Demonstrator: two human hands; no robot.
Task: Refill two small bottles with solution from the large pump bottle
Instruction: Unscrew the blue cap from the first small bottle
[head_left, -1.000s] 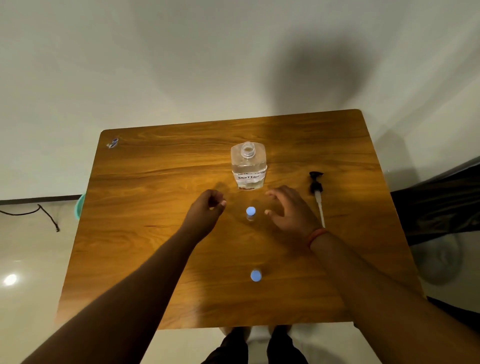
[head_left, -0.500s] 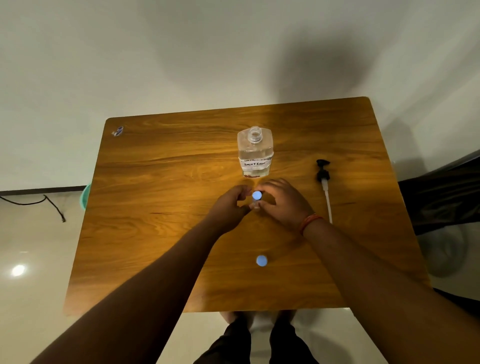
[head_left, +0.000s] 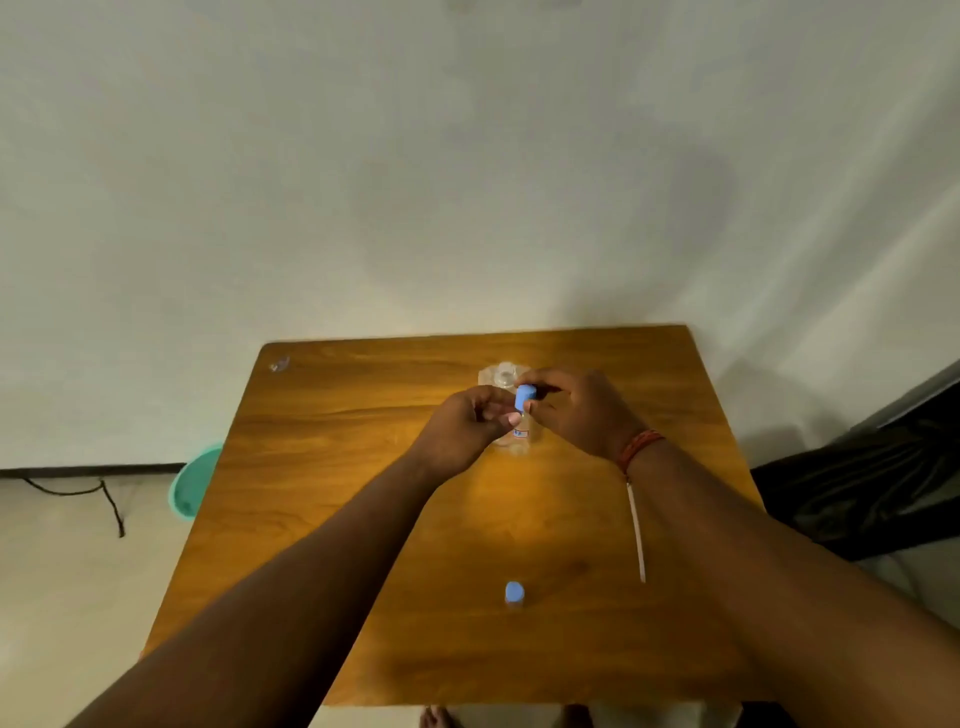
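A small clear bottle with a blue cap (head_left: 522, 399) is lifted above the wooden table (head_left: 332, 467), held between both hands. My left hand (head_left: 470, 423) grips its body from the left. My right hand (head_left: 576, 410) pinches the blue cap from the right. Behind the hands stands the large clear bottle (head_left: 501, 376), its neck open and mostly hidden. The pump head is covered by my right wrist; only its white tube (head_left: 636, 530) shows on the table. A second small bottle with a blue cap (head_left: 514, 593) stands upright near the front edge.
A small clear scrap (head_left: 279, 365) lies at the table's far left corner. A green basin (head_left: 195, 486) sits on the floor left of the table, near a black cable (head_left: 104, 493). Dark fabric (head_left: 857, 488) lies to the right. A white wall rises behind.
Both hands closed on the nearer-to-the-large-bottle small bottle and lifted it off the table. The camera has tilted upward, so the table now sits lower in view.
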